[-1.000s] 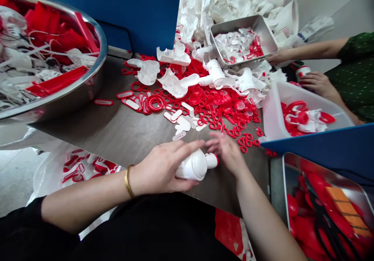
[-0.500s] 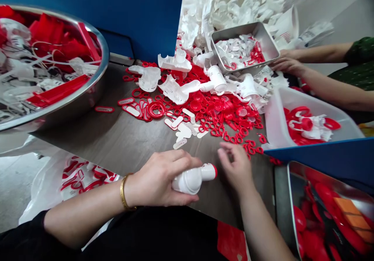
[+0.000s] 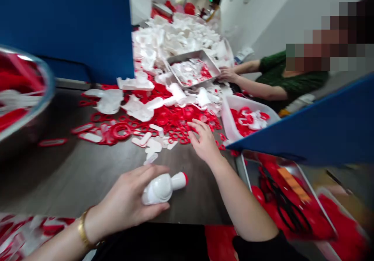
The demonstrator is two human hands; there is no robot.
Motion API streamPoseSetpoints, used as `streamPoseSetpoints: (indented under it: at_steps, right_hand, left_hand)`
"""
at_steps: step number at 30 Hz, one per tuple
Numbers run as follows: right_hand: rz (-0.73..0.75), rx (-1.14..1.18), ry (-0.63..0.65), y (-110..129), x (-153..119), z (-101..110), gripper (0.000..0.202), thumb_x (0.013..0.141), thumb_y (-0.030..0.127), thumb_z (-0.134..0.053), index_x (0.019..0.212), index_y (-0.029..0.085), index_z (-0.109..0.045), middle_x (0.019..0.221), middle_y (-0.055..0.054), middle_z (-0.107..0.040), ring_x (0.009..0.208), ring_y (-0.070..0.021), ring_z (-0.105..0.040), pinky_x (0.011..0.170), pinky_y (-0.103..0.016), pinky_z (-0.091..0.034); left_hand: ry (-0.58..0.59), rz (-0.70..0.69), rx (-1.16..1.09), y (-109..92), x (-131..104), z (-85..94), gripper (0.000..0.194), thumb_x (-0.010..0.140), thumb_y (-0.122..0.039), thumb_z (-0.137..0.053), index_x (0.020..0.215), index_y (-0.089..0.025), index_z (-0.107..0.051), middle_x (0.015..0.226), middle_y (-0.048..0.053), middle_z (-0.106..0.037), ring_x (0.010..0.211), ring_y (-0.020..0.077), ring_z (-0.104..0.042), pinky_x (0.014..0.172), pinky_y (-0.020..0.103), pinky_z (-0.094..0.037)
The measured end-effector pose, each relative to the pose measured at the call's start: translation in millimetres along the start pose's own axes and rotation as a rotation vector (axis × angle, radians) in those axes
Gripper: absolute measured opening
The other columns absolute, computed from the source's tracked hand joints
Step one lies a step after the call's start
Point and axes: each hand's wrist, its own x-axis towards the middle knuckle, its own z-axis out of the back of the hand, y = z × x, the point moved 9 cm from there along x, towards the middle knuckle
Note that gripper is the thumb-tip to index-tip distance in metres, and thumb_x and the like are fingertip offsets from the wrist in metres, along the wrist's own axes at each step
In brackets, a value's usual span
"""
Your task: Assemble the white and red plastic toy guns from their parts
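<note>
My left hand (image 3: 131, 194), with a gold bracelet at its wrist, grips a rounded white plastic part (image 3: 160, 189) whose short spout ends in a red rim. The part lies on its side just above the grey table (image 3: 96, 183). My right hand (image 3: 204, 142) reaches over the near edge of a heap of small red plastic rings (image 3: 184, 136), its fingers apart and nothing visible in them. Flat white tags (image 3: 153, 146) lie between the two hands. Larger white plastic shells (image 3: 138, 108) rest on the red heap.
A big steel bowl (image 3: 46, 93) of red and white parts stands at left. Across the table, a co-worker's hands (image 3: 228, 74) touch a metal tray (image 3: 191, 85). A translucent bin (image 3: 230, 130) and blue panel (image 3: 306, 124) are at right; below, another tray (image 3: 321, 206) holds black-handled scissors (image 3: 289, 206).
My right hand has moved forward from beside the white part to the red rings, its fingers opening out. The left hand keeps its grip. My view has lifted and turned right.
</note>
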Motion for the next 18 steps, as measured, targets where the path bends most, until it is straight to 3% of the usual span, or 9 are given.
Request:
streamPoseSetpoints:
  at_steps: [2,5,7,9,13,18]
  right_hand:
    - [-0.068,0.079,-0.022,-20,-45,43,0.029,0.090,0.031,-0.049,0.112,0.024,-0.066,0.119,-0.007,-0.065,0.112,-0.0193,-0.059,0.099,-0.038,-0.045]
    - [-0.484,-0.130,-0.105,-95,-131,120,0.030,0.088,0.034,-0.048,0.109,0.022,-0.065,0.105,-0.008,-0.071,0.094,-0.0213,-0.067,0.084,-0.038,-0.052]
    - [-0.663,-0.301,0.062,-136,-179,141,0.023,0.078,0.031,-0.056,0.094,0.022,-0.070,0.093,-0.008,-0.074,0.083,-0.0241,-0.068,0.076,-0.040,-0.053]
    - [-0.707,-0.312,0.168,-159,-206,142,0.015,0.069,0.029,-0.064,0.081,0.023,-0.071,0.083,-0.005,-0.074,0.074,-0.0233,-0.068,0.070,-0.036,-0.053]
    - [-0.738,-0.357,0.167,-178,-207,135,0.013,0.070,0.035,-0.064,0.076,0.024,-0.068,0.071,-0.002,-0.071,0.068,-0.0226,-0.066,0.065,-0.035,-0.050]
    - [-0.795,-0.488,0.059,-182,-185,160,0.020,0.076,0.040,-0.061,0.077,0.024,-0.071,0.070,-0.012,-0.068,0.075,-0.0348,-0.066,0.070,-0.049,-0.046]
  left_hand:
    - [-0.010,-0.036,0.002,1,-1,0.7,0.050,0.078,-0.044,-0.067,0.121,-0.029,-0.047,0.102,0.001,-0.066,0.086,0.0177,-0.066,0.073,0.025,-0.051]
    - [-0.011,-0.063,-0.021,4,-1,-0.6,0.048,0.080,-0.047,-0.064,0.121,-0.030,-0.047,0.102,0.001,-0.066,0.084,0.0186,-0.067,0.071,0.026,-0.052]
    - [-0.012,-0.059,-0.017,5,-1,-1.8,0.046,0.081,-0.046,-0.063,0.122,-0.030,-0.046,0.102,0.002,-0.066,0.085,0.0192,-0.067,0.070,0.027,-0.052]
    - [-0.017,-0.054,-0.003,3,-2,-2.9,0.047,0.082,-0.046,-0.062,0.122,-0.030,-0.046,0.105,0.003,-0.066,0.086,0.0204,-0.067,0.071,0.029,-0.052]
    - [-0.008,-0.073,0.039,-6,1,-7.7,0.048,0.082,-0.047,-0.062,0.123,-0.030,-0.045,0.107,0.003,-0.066,0.088,0.0208,-0.067,0.076,0.031,-0.052]
    - [0.066,-0.120,0.078,-20,6,-18.2,0.052,0.080,-0.047,-0.065,0.123,-0.026,-0.044,0.105,0.003,-0.065,0.087,0.0181,-0.066,0.074,0.027,-0.051]
